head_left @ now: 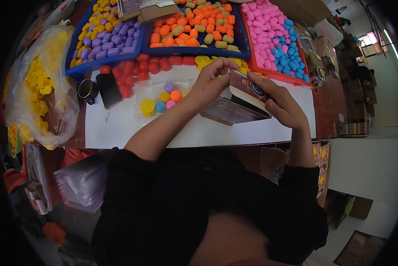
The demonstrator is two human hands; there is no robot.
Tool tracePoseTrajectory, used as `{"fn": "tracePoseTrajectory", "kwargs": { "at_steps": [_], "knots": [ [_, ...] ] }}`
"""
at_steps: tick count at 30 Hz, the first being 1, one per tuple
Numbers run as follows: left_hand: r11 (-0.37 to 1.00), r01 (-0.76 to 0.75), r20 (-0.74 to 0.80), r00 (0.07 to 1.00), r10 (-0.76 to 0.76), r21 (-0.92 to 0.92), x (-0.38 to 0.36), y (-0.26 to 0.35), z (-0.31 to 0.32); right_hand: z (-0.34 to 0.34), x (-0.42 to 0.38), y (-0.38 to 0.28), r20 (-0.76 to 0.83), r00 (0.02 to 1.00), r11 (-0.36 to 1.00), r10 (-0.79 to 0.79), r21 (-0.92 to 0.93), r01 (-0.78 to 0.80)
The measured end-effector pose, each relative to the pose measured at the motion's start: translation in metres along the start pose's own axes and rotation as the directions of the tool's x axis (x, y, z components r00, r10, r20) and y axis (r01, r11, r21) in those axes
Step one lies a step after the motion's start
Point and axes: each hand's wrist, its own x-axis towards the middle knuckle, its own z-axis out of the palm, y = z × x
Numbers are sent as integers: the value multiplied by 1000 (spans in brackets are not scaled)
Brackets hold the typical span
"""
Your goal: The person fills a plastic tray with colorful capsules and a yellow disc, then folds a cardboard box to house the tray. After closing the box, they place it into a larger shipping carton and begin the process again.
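A printed cardboard box (236, 111) is held up over the white work surface, its flap tilted upward. My left hand (213, 82) has its fingers closed on the box's upper left edge. On the right side, my right hand (281, 97) grips the printed flap, thumb below and fingers on top. Left of the box, a clear plastic tray (141, 91) holds several coloured round pieces and a yellow disc (147, 105). Red capsules (128, 73) lie loose behind the tray, and yellow pieces (202, 61) are partly hidden behind my left hand.
Blue trays (90, 66) hold purple, yellow, orange and tan capsules. A red tray (292, 80) holds pink and blue ones. At left are a bag of yellow pieces (41, 88), a black mug (88, 91) and a phone (109, 91). Plastic sleeves (81, 181) hang below the edge.
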Motion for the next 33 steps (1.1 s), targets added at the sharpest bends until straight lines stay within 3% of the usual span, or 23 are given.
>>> {"fn": "tracePoseTrajectory", "kwargs": {
  "at_steps": [2,4,5,7,8,9,10,11,12,13,14,15,16,18,20,24,28,30,31,33],
  "knots": [
    [997,-75,4,997,75,5,2,-6,2,1,3,-4,23,1000,997,7,72,-9],
    [988,-155,7,988,155,18,3,-11,2,13,6,-18,-17,997,965,70,-253,-72],
    [977,-207,-27,978,206,-48,1,-15,3,22,5,-21,-71,997,932,23,-360,-48],
    [961,-253,-61,967,247,-116,-1,-17,2,28,4,-21,-89,996,896,-13,-443,-28],
    [967,-191,-47,982,185,-171,-2,-17,-1,30,1,-21,-103,994,853,-48,-522,-13],
    [966,-131,-27,991,128,-224,-2,-15,-4,26,-1,-18,-106,993,851,-45,-525,-17],
    [965,-130,-20,991,129,-226,-3,-11,-6,18,-2,-13,-87,995,916,-37,-402,-1],
    [977,-213,60,975,214,-35,-3,-6,-8,12,-5,-9,-71,997,963,-28,-269,8],
    [941,-304,157,947,281,148,-4,1,-9,9,-8,-6,-81,997,963,-21,-270,-2],
    [942,-302,169,946,277,145,-4,6,-11,7,-12,-4,-90,991,993,99,-51,-103],
    [936,-207,180,971,160,285,-5,11,-13,7,-15,-2,-73,974,965,214,174,-199],
    [900,-111,172,984,41,421,-6,16,-14,10,-16,-2,-81,972,963,220,178,-203],
    [899,-110,178,983,37,423,-4,23,-13,14,-14,-1,-112,970,967,215,168,-194],
    [864,64,85,989,-121,499,-2,36,-11,19,-8,0,-144,968,970,205,161,-182],
    [848,92,76,985,-153,522,-3,43,-3,23,0,3,-132,991,972,-24,-235,-8],
    [820,150,102,964,-245,552,4,43,-13,25,9,-7,-132,991,916,-30,-401,-26],
    [821,138,19,984,-179,555,3,33,-28,33,24,-16,-38,997,865,-63,-501,36],
    [853,96,-62,995,-74,514,-2,20,-31,40,30,-18,-21,996,829,-90,-555,63],
    [852,102,-77,994,-73,514,-5,15,-30,44,32,-20,-8,999,824,-44,-566,32],
    [988,-121,-296,944,144,95,-11,8,-26,53,36,-21,13,1000,817,-7,-576,13]
  ]
}}
